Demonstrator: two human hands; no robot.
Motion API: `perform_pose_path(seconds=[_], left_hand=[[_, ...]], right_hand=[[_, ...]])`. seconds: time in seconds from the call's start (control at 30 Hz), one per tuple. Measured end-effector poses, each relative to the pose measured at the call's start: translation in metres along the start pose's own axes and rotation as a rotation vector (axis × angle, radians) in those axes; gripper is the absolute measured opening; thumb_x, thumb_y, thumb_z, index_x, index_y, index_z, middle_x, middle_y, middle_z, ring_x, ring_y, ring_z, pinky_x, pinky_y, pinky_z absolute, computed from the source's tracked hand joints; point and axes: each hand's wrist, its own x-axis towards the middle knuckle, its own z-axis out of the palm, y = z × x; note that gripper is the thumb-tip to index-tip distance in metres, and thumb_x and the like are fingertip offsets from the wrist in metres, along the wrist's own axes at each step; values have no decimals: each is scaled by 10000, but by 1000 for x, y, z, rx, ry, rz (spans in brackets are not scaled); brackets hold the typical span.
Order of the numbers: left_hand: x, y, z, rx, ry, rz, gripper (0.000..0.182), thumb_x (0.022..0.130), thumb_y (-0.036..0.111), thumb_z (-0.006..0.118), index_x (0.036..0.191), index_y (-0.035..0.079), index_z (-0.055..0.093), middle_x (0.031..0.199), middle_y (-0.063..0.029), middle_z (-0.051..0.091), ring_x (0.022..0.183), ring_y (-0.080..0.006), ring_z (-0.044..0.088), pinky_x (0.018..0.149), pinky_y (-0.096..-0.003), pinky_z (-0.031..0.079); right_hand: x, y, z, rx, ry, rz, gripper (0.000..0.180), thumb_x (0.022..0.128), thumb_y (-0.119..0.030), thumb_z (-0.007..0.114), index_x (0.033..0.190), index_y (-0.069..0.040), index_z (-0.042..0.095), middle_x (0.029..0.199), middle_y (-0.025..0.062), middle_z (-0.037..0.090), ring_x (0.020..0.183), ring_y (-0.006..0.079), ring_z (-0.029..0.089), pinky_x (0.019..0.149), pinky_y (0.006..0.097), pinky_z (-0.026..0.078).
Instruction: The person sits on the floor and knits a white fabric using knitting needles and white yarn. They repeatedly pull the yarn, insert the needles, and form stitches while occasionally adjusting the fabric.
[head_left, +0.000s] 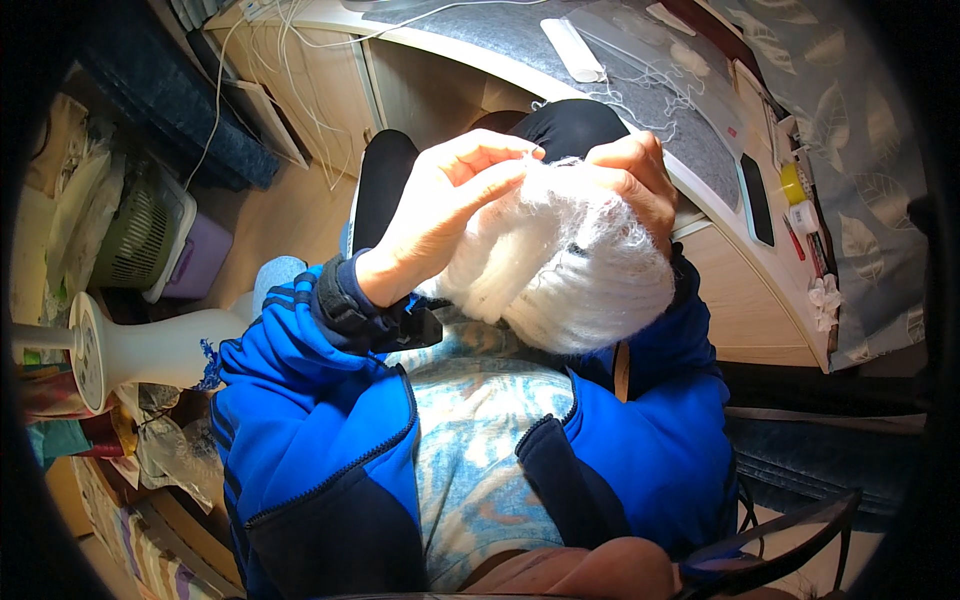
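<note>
A thick bundle of white fuzzy yarn (592, 277) is held up in front of my chest, brightly lit. It looks gathered or folded, with loose fibres along its top edge. The thumb and forefinger of my left hand (442, 202) pinch that edge at its left corner. On the opposite side my right hand (641, 180) grips the top edge with bent fingers, and the bundle hides part of this hand. A small dark spot shows on the front of the yarn; I cannot tell what it is.
A table with a grey top (480, 22) curves ahead, bearing a white roll (574, 51), loose white threads (660, 90), a phone (756, 199) and yellow tape (792, 184). White cables (289, 67) hang at its left. Baskets (139, 232) and a white stand (150, 341) are left of me.
</note>
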Motion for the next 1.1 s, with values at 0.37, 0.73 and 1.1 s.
perform_pose_path(seconds=[0.37,0.73,1.1], left_hand=[[-5,-20,5,147,-151,-73,183,891,17,593,1069,-17,619,1070,-97,664,940,-114,611,864,-248,477],[1,-6,0,47,-6,22,198,889,78,647,1070,-1,625,1027,-74,667,926,-114,612,862,-254,483],[0,-5,1,128,-104,-21,189,895,94,659,1050,-12,641,984,-66,671,923,-101,608,856,-234,483]], right_hand=[[9,4,5,203,-437,161,465,700,-290,690,1073,-40,570,1019,180,563,971,358,551,903,448,407],[2,-4,-7,-33,-41,57,198,698,-239,781,822,-101,713,790,16,590,753,174,482,709,317,353],[4,0,-3,-154,-123,3,186,747,-232,730,868,-106,667,815,19,592,783,177,501,756,358,334]])
